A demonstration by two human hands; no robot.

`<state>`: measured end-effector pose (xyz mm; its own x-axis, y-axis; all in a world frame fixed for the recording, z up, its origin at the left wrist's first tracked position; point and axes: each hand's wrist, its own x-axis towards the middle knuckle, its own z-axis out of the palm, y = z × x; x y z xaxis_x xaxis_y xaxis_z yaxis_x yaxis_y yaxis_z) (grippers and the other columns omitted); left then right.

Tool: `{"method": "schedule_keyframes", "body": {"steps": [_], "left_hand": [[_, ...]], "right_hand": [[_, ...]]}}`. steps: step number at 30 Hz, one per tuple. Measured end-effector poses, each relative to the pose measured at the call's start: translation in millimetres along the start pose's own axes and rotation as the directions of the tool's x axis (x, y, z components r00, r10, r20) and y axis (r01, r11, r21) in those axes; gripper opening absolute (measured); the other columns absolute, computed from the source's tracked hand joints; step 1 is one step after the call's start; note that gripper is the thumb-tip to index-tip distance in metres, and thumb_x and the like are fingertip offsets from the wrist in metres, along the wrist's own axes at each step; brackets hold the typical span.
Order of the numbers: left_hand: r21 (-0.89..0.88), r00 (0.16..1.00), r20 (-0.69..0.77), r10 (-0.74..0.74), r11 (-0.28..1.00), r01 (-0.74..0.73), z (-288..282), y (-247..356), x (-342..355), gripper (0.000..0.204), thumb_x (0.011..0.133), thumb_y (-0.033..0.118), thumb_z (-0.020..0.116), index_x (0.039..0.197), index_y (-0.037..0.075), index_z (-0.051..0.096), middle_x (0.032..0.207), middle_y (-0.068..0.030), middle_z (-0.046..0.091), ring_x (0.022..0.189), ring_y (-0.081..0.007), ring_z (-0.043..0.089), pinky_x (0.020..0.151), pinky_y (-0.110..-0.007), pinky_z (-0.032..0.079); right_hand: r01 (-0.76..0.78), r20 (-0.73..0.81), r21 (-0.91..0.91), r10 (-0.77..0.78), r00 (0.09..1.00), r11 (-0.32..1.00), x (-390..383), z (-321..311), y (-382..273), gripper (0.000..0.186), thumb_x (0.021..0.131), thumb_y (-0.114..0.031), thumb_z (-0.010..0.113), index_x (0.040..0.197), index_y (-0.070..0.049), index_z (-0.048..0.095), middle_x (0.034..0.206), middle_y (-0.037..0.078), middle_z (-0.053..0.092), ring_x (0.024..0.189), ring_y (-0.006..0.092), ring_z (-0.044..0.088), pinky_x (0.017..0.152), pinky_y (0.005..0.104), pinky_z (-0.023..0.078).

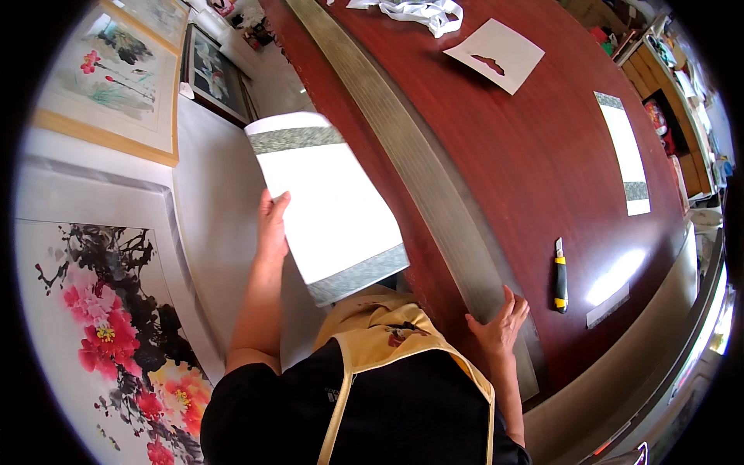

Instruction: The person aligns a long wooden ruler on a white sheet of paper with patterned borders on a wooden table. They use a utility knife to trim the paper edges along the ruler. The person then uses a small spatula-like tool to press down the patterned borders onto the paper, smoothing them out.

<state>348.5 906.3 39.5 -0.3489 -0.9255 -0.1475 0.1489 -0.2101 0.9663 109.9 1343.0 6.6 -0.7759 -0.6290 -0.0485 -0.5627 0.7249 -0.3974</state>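
My left hand (pixel 274 225) grips the left edge of a white paper panel (pixel 333 198), thumb on its face. Grey-green patterned bands cross both ends of the panel, and it is held off the table at my left. My right hand (pixel 502 322) has its fingers apart and holds nothing. It is at the near end of a long grey-brown ribbed strip (pixel 415 147) lying along the table; whether it touches the strip, I cannot tell. To the right of that hand lies a black and yellow utility knife (pixel 560 275), its blade showing.
On the red-brown table (pixel 496 170) lie a narrow banded panel (pixel 625 159), a sheet with a dark-red irregular patch (pixel 504 54), white strips (pixel 418 12) and a small pale piece (pixel 608 306). Framed flower paintings (pixel 108 325) stand at the left. Cluttered shelves (pixel 670 108) are at the far right.
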Motion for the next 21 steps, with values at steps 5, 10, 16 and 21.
{"method": "schedule_keyframes", "body": {"steps": [5,10,16,21], "left_hand": [[-0.114,0.991,0.046,0.127,0.986,-0.121,10,62,-3,0.035,0.1,0.012,0.063,0.134,0.004,0.057,0.122,-0.0107,0.067,0.108,-0.0221,0.067,0.093,-0.038,0.057],[-0.324,0.974,0.19,0.123,0.945,-0.056,58,72,-12,0.043,0.1,0.016,0.057,0.14,0.004,0.052,0.131,-0.0155,0.064,0.12,-0.0317,0.063,0.104,-0.048,0.051],[-0.44,0.949,0.296,-0.107,0.866,0.235,146,15,-32,0.043,0.1,0.02,0.061,0.142,0.012,0.054,0.136,-0.0086,0.062,0.125,-0.0254,0.06,0.108,-0.045,0.048],[-0.366,0.799,0.536,-0.274,0.777,0.512,228,-80,-52,0.034,0.104,0.022,0.062,0.136,0.012,0.056,0.132,-0.0056,0.064,0.121,-0.02,0.062,0.104,-0.041,0.05]], "right_hand": [[-0.031,-0.001,-0.007,0.031,1.0,0.999,0,-1,4,0.109,0.058,-0.033,0.096,0.147,-0.006,0.039,0.126,0.021,0.044,0.119,0.0401,0.045,0.105,0.0524,0.04],[-0.006,-0.03,0.048,0.007,1.0,0.999,13,-8,17,0.107,0.059,-0.033,0.095,0.147,-0.006,0.04,0.126,0.02,0.046,0.12,0.0394,0.045,0.106,0.0521,0.038],[0.004,-0.088,0.076,0.003,0.996,0.997,18,3,26,0.097,0.067,-0.032,0.09,0.148,-0.004,0.044,0.134,0.02,0.046,0.127,0.0406,0.043,0.109,0.0498,0.037],[-0.162,0.253,0.915,0.213,0.944,-0.369,19,25,53,0.072,0.103,-0.063,0.049,0.153,-0.012,0.044,0.151,0.008,0.052,0.134,0.0282,0.053,0.113,0.0462,0.043]]}}
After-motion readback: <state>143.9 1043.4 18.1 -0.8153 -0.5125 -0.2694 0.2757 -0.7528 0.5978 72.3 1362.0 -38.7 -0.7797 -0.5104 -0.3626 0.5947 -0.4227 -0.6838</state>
